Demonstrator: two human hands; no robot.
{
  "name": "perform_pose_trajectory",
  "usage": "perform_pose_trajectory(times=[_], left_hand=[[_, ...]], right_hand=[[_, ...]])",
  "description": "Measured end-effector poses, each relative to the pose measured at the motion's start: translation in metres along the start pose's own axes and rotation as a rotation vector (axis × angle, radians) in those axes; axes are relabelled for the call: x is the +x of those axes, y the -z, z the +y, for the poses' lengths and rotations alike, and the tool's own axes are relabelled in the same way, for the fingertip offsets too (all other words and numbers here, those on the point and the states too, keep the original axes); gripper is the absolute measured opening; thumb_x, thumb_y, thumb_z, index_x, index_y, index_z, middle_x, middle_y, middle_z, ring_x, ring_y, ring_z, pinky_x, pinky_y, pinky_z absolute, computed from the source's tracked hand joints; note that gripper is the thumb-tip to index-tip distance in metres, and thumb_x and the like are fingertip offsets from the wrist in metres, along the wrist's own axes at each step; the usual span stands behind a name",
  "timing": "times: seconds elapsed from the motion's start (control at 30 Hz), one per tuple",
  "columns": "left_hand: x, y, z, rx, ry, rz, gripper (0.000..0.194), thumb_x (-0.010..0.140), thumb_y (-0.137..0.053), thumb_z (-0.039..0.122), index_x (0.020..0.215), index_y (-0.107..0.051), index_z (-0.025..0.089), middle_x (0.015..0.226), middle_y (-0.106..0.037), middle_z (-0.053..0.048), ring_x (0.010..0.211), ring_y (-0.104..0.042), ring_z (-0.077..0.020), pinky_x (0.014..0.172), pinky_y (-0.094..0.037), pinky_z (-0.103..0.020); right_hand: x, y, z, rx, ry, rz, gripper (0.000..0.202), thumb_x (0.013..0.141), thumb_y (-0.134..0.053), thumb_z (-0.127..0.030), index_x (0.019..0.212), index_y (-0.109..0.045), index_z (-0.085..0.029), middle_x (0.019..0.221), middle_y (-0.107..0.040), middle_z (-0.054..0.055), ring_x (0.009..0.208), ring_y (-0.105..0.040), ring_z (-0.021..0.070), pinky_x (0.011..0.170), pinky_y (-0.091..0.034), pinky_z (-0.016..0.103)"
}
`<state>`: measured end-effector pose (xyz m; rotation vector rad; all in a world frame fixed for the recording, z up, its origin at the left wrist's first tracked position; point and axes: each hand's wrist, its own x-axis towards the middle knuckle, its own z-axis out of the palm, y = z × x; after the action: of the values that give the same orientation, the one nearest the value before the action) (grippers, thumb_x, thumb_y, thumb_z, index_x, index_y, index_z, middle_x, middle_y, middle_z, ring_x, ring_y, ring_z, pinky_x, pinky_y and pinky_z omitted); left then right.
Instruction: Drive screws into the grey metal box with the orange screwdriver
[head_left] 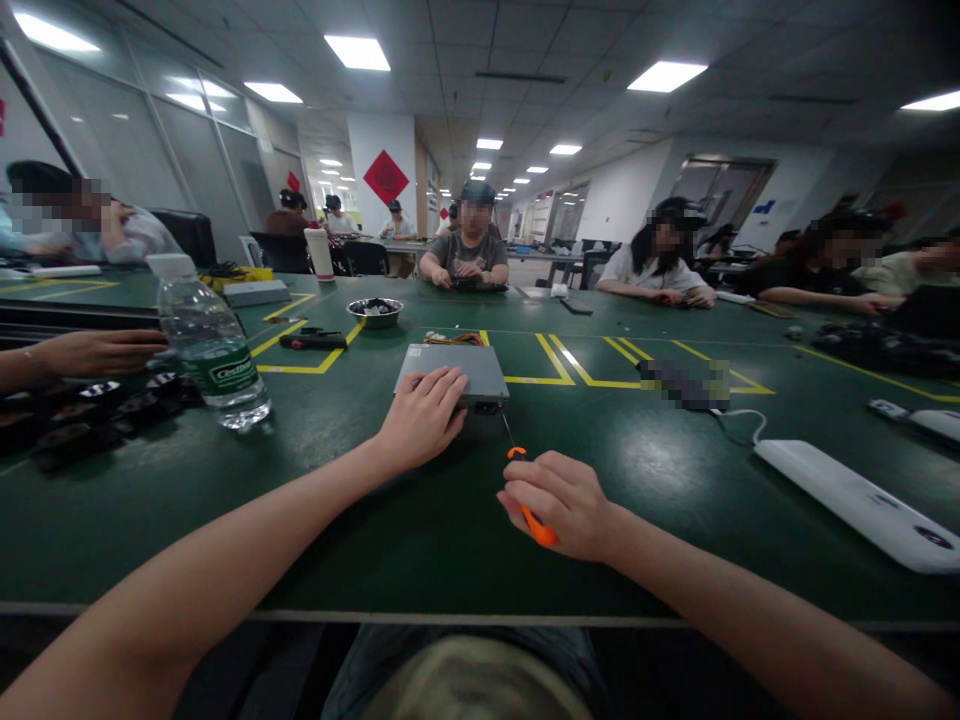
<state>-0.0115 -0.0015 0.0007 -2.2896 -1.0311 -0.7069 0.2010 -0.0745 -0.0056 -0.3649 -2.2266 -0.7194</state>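
A grey metal power supply unit (480, 372) lies on the green table in front of me, with coloured cables (454, 339) behind it. My left hand (425, 415) holds it down, its fingers over the top and its thumb near the front face. A black power socket (487, 408) shows on that face. In my right hand (562, 505) is a screwdriver (541, 528) with an orange and black handle, fingers wrapped round it. Its thin shaft points up toward the front right corner of the unit; whether the tip sits in a screw is too small to tell.
Left of me stand a water bottle (217, 350), another person's hand (105, 350) and black parts (97, 415). Farther back are a metal bowl (375, 313) and a black tool (313, 340). At right lies a white power bank (855, 500) with a cable. Several people sit around.
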Motion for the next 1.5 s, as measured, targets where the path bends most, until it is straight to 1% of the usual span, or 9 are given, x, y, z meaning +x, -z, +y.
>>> perform_pose_trajectory(times=[0.17, 0.37, 0.53, 0.7, 0.83, 0.93, 1.17, 1.27, 1.5], left_hand=[[0.0, 0.0, -0.001, 0.004, -0.001, 0.0, 0.04, 0.088, -0.04, 0.028, 0.125, -0.047, 0.013, 0.13, -0.051, -0.014, 0.118, -0.047, -0.0274, 0.092, -0.035, -0.044], [-0.001, -0.001, -0.003, 0.007, 0.003, -0.006, 0.041, 0.089, -0.04, 0.03, 0.126, -0.046, 0.012, 0.131, -0.05, -0.013, 0.119, -0.046, -0.0276, 0.092, -0.035, -0.043], [-0.001, 0.0, -0.003, -0.005, 0.004, 0.0, 0.041, 0.089, -0.04, 0.029, 0.125, -0.046, 0.013, 0.13, -0.051, -0.014, 0.118, -0.047, -0.0276, 0.092, -0.035, -0.043], [-0.001, 0.001, -0.002, -0.003, 0.002, -0.006, 0.04, 0.088, -0.04, 0.028, 0.125, -0.047, 0.013, 0.13, -0.051, -0.014, 0.118, -0.046, -0.0279, 0.092, -0.035, -0.043], [-0.001, 0.001, -0.002, 0.0, 0.005, -0.013, 0.04, 0.088, -0.041, 0.029, 0.125, -0.047, 0.013, 0.131, -0.05, -0.014, 0.119, -0.046, -0.0277, 0.092, -0.035, -0.043], [-0.001, 0.001, -0.003, -0.002, 0.004, -0.014, 0.04, 0.089, -0.041, 0.029, 0.124, -0.047, 0.013, 0.131, -0.05, -0.013, 0.119, -0.046, -0.0275, 0.093, -0.035, -0.043], [-0.001, -0.001, -0.004, 0.002, -0.001, -0.025, 0.041, 0.09, -0.038, 0.029, 0.126, -0.045, 0.012, 0.132, -0.049, -0.013, 0.119, -0.046, -0.0271, 0.094, -0.034, -0.043], [-0.001, -0.001, -0.004, -0.005, 0.0, -0.018, 0.041, 0.089, -0.039, 0.029, 0.126, -0.046, 0.013, 0.132, -0.049, -0.013, 0.119, -0.046, -0.0273, 0.093, -0.034, -0.043], [-0.001, -0.001, -0.003, -0.001, 0.001, -0.015, 0.04, 0.089, -0.039, 0.029, 0.125, -0.046, 0.014, 0.131, -0.049, -0.013, 0.119, -0.046, -0.0277, 0.093, -0.035, -0.043]], right_hand=[[-0.002, 0.011, 0.001, 0.014, -0.185, 0.037, 0.021, 0.078, -0.057, -0.012, 0.095, -0.045, -0.018, 0.093, -0.058, 0.008, 0.084, -0.059, 0.0142, 0.067, -0.053, 0.024], [0.007, 0.032, -0.014, -0.04, -0.333, -0.092, 0.011, 0.083, -0.049, -0.008, 0.089, -0.051, -0.016, 0.087, -0.06, 0.008, 0.081, -0.06, 0.0156, 0.069, -0.052, 0.027], [0.009, 0.031, -0.03, -0.133, -0.485, -0.116, 0.017, 0.086, -0.045, -0.014, 0.101, -0.053, -0.016, 0.097, -0.061, 0.01, 0.087, -0.06, 0.0191, 0.075, -0.051, 0.033], [0.006, 0.024, -0.041, -0.239, -0.723, -0.124, 0.031, 0.088, -0.046, -0.042, 0.103, -0.054, -0.017, 0.089, -0.065, 0.008, 0.074, -0.064, 0.0186, 0.058, -0.049, 0.027], [0.009, 0.02, -0.046, -0.22, -0.866, -0.039, 0.025, 0.092, -0.037, -0.037, 0.096, -0.053, -0.018, 0.077, -0.066, 0.003, 0.061, -0.064, 0.0151, 0.052, -0.046, 0.024], [0.013, 0.014, -0.052, -0.24, -0.891, 0.028, 0.023, 0.092, -0.036, -0.033, 0.098, -0.051, -0.017, 0.078, -0.066, 0.004, 0.063, -0.065, 0.0161, 0.053, -0.048, 0.025], [0.013, 0.009, -0.063, -0.271, -0.852, 0.019, 0.015, 0.09, -0.04, -0.029, 0.096, -0.05, -0.02, 0.084, -0.065, 0.006, 0.07, -0.065, 0.0181, 0.058, -0.052, 0.028], [0.011, 0.009, -0.062, -0.217, -0.849, 0.033, 0.01, 0.089, -0.042, -0.024, 0.093, -0.052, -0.022, 0.095, -0.063, 0.006, 0.084, -0.064, 0.0186, 0.069, -0.053, 0.03], [0.013, 0.003, -0.063, -0.026, -0.963, 0.177, 0.016, 0.088, -0.046, -0.032, 0.1, -0.048, -0.02, 0.097, -0.056, 0.008, 0.088, -0.059, 0.0184, 0.07, -0.053, 0.03]])
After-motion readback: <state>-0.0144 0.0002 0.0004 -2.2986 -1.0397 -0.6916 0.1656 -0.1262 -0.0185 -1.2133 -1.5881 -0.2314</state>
